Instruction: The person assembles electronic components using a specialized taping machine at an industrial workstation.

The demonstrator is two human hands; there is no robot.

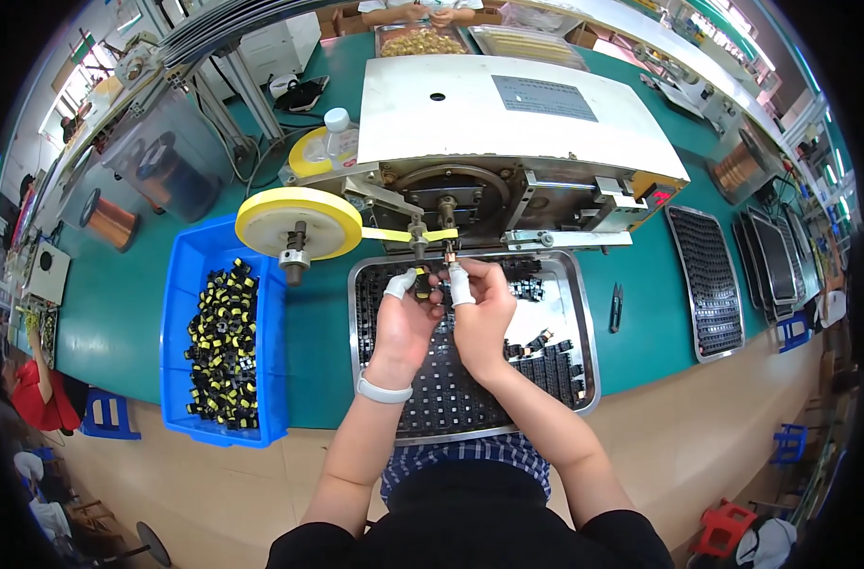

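Observation:
My left hand [405,322], with a white cover on the thumb and a white band at the wrist, is closed around a small black transformer bobbin with yellow tape [421,282]. My right hand [484,308], also with a white finger cover, pinches a copper-wound bobbin [452,257] at the front of the white taping machine [451,104]. Yellow tape [384,234] runs from the large tape roll [304,225] on the left to the spot just above my fingertips. Beneath both hands lies a metal tray [591,356] with rows of black bobbins, partly hidden by my arms.
At the left stands a blue bin [176,360] with many yellow-taped bobbins. Small black snips [617,308] lie right of the tray, before another tray of bobbins [707,284]. A clear bottle [341,137] stands behind the tape roll. Copper wire spools [109,220] sit farther left.

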